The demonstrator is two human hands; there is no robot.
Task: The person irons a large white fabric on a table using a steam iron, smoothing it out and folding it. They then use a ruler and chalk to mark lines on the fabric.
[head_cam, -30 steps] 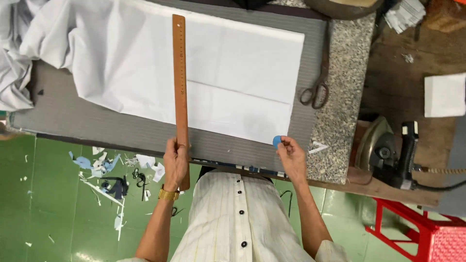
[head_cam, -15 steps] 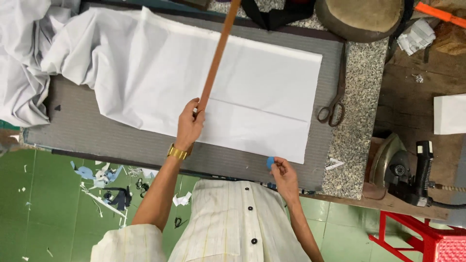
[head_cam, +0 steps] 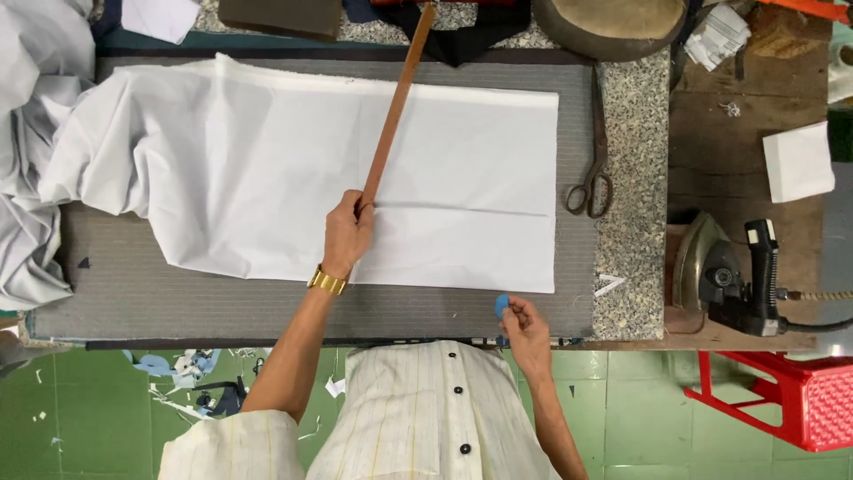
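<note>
Wooden ruler (head_cam: 395, 107): long, flat, narrow brown strip, lying slantwise across the white cloth, far end past the cloth's top edge, near end in the left hand (head_cam: 346, 233), whose fingers are closed around it.

Tailor's chalk (head_cam: 503, 307): small blue disc, smooth, pinched between thumb and fingertips of the right hand (head_cam: 526, 331), just below the cloth's lower right corner.

White cloth (head_cam: 267, 169): thin woven sheet, spread flat with 1 horizontal crease, straight right edge, crumpled into folds at the left.

Grey pad (head_cam: 222, 307): finely ribbed rectangular mat under the cloth, covering most of the counter (head_cam: 633, 178), a speckled granite slab.

Scissors (head_cam: 593, 169): 1 pair, long dark metal blades, looped handles, on the granite strip right of the pad.

Iron (head_cam: 720, 276): heavy metal body, black handle, on a brown wooden surface further right.

Red plastic stool (head_cam: 782, 400): on the green floor.
</note>
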